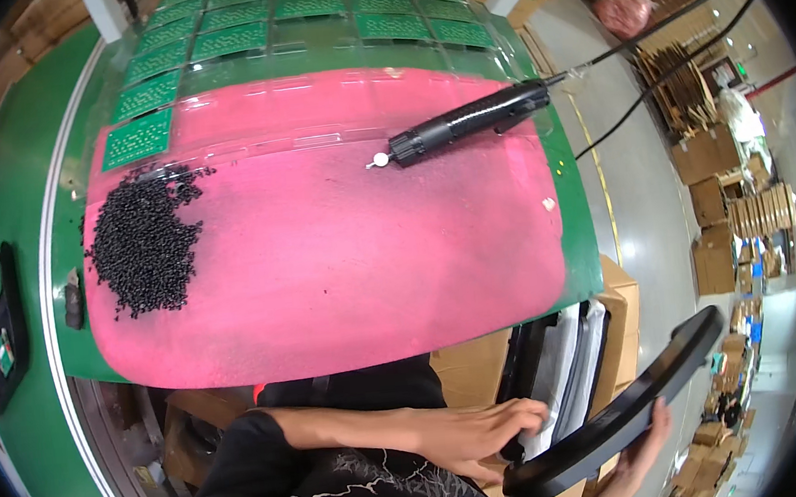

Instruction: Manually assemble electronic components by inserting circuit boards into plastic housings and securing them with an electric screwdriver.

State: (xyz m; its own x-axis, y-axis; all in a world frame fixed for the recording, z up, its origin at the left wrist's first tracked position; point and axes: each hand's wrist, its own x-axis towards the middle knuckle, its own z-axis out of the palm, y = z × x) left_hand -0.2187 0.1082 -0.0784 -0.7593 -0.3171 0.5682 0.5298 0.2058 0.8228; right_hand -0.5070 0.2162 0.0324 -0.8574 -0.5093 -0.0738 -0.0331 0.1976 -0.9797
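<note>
At the lower right, my right hand (650,446) grips a long, curved black plastic part (612,424) from its outer side, fingers partly hidden behind it. The part is held tilted, one end up to the right, the other close to my left hand. My left hand (480,433) reaches across my body with loosely bent fingers, the thumb apart from them. It is beside the lower end of the black part and over a cardboard box (618,310) holding white-wrapped pieces (560,367). Whether its fingertips touch a wrapped piece is unclear.
A pink mat (341,244) covers the green bench, with a pile of small black screws (145,242) at left. A black electric screwdriver (467,121) lies at the back right, its cable trailing away. Green circuit boards (138,139) sit in clear trays behind. Another black part (3,330) lies far left.
</note>
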